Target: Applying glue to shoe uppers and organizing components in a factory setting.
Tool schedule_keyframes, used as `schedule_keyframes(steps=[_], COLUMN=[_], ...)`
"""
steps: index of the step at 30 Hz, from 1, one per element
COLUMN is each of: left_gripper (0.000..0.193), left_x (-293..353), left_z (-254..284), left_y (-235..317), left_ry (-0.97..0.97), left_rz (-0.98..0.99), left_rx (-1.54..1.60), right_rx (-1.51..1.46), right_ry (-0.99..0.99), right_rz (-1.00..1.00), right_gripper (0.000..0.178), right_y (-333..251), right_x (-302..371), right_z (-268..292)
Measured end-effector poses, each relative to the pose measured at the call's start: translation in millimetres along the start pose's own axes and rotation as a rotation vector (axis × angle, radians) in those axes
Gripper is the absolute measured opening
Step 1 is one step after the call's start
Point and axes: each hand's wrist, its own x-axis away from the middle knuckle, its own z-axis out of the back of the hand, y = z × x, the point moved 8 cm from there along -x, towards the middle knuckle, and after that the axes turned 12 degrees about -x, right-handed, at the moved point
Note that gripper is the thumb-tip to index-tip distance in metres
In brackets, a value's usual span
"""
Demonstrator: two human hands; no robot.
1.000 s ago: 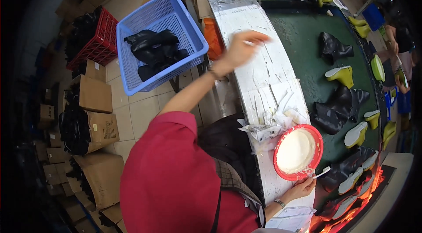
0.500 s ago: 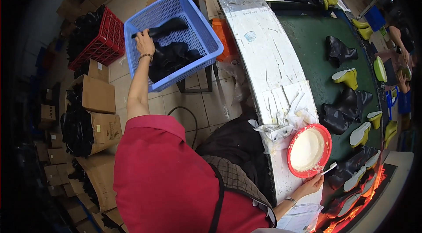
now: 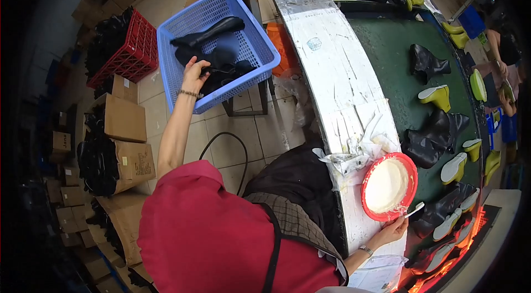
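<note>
My left hand reaches into the near side of a blue plastic basket, its thumb and fingers closed on the edge of a black boot. Another black boot lies across the far part of the basket, apart from the hand. At the lower right, my right hand grips a white-handled brush that looks like a toothbrush. It is beside a red-rimmed bowl of thick cream-coloured paste. Crumpled, stained cloth or paper lies against the bowl.
Black boots and yellow-green soles lie on a green conveyor belt beyond the white ledge. An orange glow shows at its near end. Left stand a red crate and cardboard boxes. Another person's arm shows far right.
My left hand has shifted nearer and slightly right, from the far boot to another one it now lifts. The far boot lies a little further right. My right hand stays by the bowl.
</note>
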Motion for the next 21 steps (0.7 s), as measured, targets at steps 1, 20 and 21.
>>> schedule_keyframes(steps=[1,20,21], left_gripper=[0.078,0.081,0.082], left_x=[22.7,94.5,89.1], left_z=[-7.5,-59.8,-53.5], left_y=[8.5,52.0,29.6], left_ry=[-0.057,-0.699,-0.711], left_rz=[-0.050,-0.557,-0.605], left_rx=[0.019,-1.098,-1.253], right_rx=[-0.004,0.001,-0.003], right_ry=[-0.013,-0.026,-0.031], right_rz=[-0.004,0.011,0.006], right_gripper=[0.030,0.029,0.029], right_y=[2.2,2.5,2.8], right_x=[-2.5,-1.9,-1.9], right_z=[1.7,1.3,-0.9])
